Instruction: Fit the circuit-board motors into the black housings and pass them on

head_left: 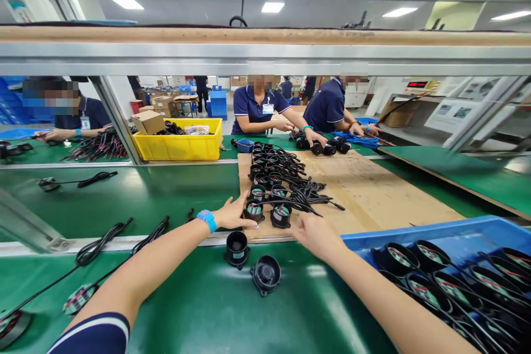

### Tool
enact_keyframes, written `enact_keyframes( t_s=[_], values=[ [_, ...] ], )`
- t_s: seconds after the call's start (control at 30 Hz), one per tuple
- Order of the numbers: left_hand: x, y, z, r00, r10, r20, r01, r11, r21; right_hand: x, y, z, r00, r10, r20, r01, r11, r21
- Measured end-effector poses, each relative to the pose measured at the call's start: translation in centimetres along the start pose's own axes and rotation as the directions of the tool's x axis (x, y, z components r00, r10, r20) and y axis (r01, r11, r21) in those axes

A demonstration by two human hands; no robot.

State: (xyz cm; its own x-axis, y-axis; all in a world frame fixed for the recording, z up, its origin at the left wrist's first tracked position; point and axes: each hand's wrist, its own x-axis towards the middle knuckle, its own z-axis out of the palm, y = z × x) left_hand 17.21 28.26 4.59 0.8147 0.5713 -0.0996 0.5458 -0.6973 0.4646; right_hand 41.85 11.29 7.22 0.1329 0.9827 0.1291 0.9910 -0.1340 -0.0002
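Note:
My left hand (236,214), with a blue wristband, is spread at the left side of the nearest black round housing (254,210) on the cardboard sheet (357,193). Just right of a second housing (281,214) is my right hand (314,232), its fingers curled; whether they hold anything is hidden. Rows of these housings, with green boards inside and black cables (307,193) trailing right, extend away from me. Two dark empty-looking housings (237,249), (266,274) stand on the green surface nearer to me.
A blue tray (357,241) of cabled housings is at the right. Cabled parts (81,298) lie at the left. Behind are a yellow bin (178,147) and a metal frame (118,116). Across the bench, a person's hand (315,138) touches black parts; other people work nearby.

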Motion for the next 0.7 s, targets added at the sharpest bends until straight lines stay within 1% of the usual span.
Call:
enact_keyframes(
  t_s=[0.07,0.13,0.2,0.27,0.33,0.43,0.53,0.63,0.7],
  values=[
    [0.2,0.6,0.7,0.999,-0.046,0.014,0.045,0.998,0.039,-0.2,-1.0,2.3,0.999,0.000,0.039,-0.001,0.999,0.040],
    [0.8,1.1,1.2,0.996,-0.074,0.041,0.071,0.995,0.070,0.3,-1.8,4.4,0.998,0.028,0.053,-0.032,0.997,0.070],
    [1.6,1.1,1.5,0.994,-0.089,0.064,0.083,0.992,0.091,1.3,-2.3,5.9,0.996,0.073,0.058,-0.079,0.992,0.098],
    [2.4,0.9,1.6,0.993,-0.091,0.075,0.083,0.991,0.102,2.5,-2.6,6.9,0.992,0.120,0.045,-0.125,0.984,0.125],
    [3.2,0.5,1.6,0.993,-0.086,0.079,0.077,0.992,0.104,3.7,-2.9,7.2,0.986,0.163,0.014,-0.164,0.975,0.153],
    [4.0,0.1,1.6,0.994,-0.075,0.074,0.069,0.994,0.091,5.3,-3.0,7.2,0.975,0.220,-0.030,-0.209,0.956,0.206],
    [4.4,0.2,1.4,0.995,-0.080,0.054,0.076,0.995,0.059,6.1,-2.9,6.9,0.964,0.258,-0.061,-0.232,0.934,0.272],
    [4.0,0.4,0.2,0.995,-0.094,0.017,0.094,0.996,0.004,5.4,-2.7,6.8,0.951,0.295,-0.094,-0.244,0.901,0.359],
    [2.9,0.3,-1.0,0.993,-0.111,-0.035,0.109,0.993,-0.054,3.8,-2.7,6.6,0.936,0.326,-0.132,-0.241,0.868,0.433]
  ],
)
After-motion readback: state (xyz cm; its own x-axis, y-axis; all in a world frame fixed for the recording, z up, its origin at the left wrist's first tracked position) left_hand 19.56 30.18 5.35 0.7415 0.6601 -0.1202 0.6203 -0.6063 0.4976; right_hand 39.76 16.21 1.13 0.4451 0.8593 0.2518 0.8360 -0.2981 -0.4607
